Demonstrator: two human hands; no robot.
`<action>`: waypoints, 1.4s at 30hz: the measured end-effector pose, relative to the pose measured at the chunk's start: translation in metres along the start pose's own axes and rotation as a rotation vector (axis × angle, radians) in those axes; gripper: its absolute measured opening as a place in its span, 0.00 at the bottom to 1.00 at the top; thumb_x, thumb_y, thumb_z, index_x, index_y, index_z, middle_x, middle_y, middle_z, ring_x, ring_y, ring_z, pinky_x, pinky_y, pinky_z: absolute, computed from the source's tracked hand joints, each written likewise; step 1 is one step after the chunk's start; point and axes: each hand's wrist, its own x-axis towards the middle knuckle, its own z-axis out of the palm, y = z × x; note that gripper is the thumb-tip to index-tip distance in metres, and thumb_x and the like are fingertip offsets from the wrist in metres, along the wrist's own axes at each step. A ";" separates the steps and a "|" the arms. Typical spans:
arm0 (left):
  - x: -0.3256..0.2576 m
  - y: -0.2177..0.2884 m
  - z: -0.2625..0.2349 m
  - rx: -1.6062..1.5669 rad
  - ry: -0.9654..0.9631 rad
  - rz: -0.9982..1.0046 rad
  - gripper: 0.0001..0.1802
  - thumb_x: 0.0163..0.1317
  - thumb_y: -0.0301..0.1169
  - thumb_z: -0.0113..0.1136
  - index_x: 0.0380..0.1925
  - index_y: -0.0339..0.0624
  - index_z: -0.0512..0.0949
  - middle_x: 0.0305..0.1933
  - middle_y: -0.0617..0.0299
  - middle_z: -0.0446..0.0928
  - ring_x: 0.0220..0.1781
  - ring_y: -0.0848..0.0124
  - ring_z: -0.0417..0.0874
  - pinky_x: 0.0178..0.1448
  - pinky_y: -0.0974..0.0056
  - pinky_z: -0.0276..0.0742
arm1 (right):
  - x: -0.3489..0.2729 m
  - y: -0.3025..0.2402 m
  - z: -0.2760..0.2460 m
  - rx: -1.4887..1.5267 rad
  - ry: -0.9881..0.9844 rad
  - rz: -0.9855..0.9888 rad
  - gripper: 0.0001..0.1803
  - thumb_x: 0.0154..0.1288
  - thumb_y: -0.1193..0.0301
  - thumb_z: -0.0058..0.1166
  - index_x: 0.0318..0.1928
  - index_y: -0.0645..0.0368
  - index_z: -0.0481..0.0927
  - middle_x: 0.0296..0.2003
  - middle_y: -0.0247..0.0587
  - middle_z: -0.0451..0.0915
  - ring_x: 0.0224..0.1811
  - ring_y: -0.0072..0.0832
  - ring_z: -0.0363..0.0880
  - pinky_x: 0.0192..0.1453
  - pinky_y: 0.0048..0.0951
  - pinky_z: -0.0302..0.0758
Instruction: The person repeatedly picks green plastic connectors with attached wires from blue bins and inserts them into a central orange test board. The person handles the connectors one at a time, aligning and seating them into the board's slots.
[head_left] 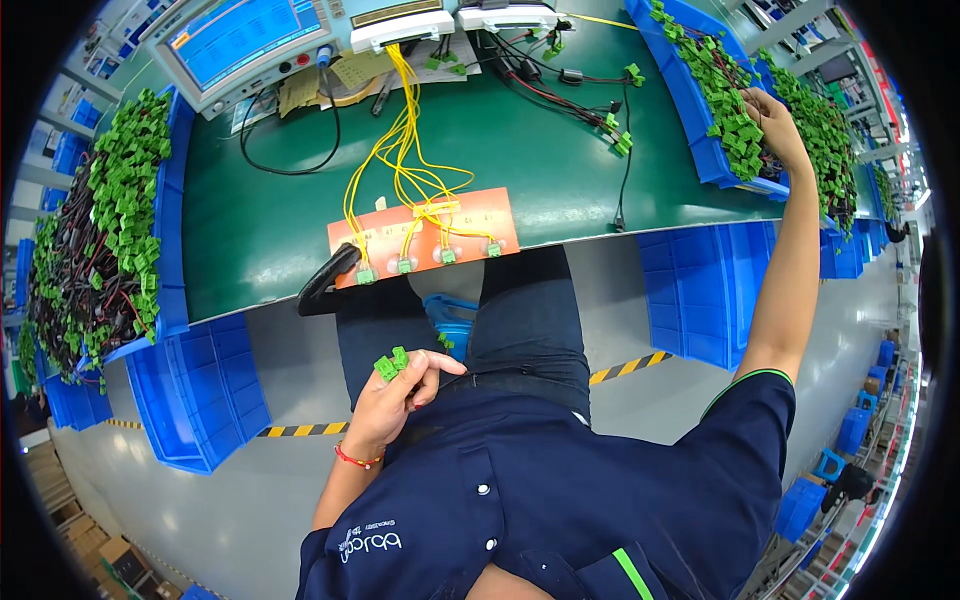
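My left hand (402, 392), low in front of my lap, is closed on a few green terminal connectors (390, 364) that stick up above the thumb, with the index finger pointing right. At the far right, my right hand (776, 126) reaches into a blue bin (690, 100) heaped with green connectors (735, 130) on dark leads. Its fingers are curled together among them, and what they pinch is hidden. Between my hands, an orange board (470, 225) lies at the table's front edge. Yellow wires (408, 130) run to several green sockets (405, 266) on it.
A tester with a lit screen (240, 45) stands at the back left. Another blue bin (175, 200) of leads with green connectors sits on the left. Loose black leads (535, 80) lie on the green table (270, 220). A black strap-like piece (328, 282) overhangs the front edge.
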 end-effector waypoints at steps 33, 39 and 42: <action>0.026 0.012 0.014 0.171 0.158 0.336 0.22 0.78 0.36 0.45 0.66 0.37 0.69 0.36 0.68 0.70 0.31 0.84 0.67 0.36 0.76 0.65 | -0.260 -0.296 0.262 0.716 -0.164 -0.650 0.11 0.62 0.76 0.63 0.41 0.63 0.75 0.20 0.39 0.76 0.18 0.35 0.77 0.24 0.33 0.72; 0.015 0.000 0.005 0.519 0.155 0.229 0.14 0.72 0.27 0.55 0.54 0.33 0.78 0.32 0.57 0.81 0.32 0.70 0.81 0.39 0.66 0.75 | -0.257 -0.297 0.272 0.782 -0.281 -0.392 0.07 0.72 0.77 0.53 0.47 0.65 0.76 0.29 0.42 0.83 0.23 0.27 0.82 0.30 0.28 0.76; 0.013 0.001 0.005 0.612 0.149 0.306 0.09 0.71 0.27 0.58 0.46 0.31 0.79 0.37 0.52 0.83 0.35 0.65 0.84 0.41 0.64 0.77 | -0.251 -0.302 0.264 0.963 -0.445 -0.244 0.10 0.73 0.75 0.54 0.51 0.65 0.75 0.33 0.40 0.83 0.27 0.20 0.80 0.33 0.23 0.76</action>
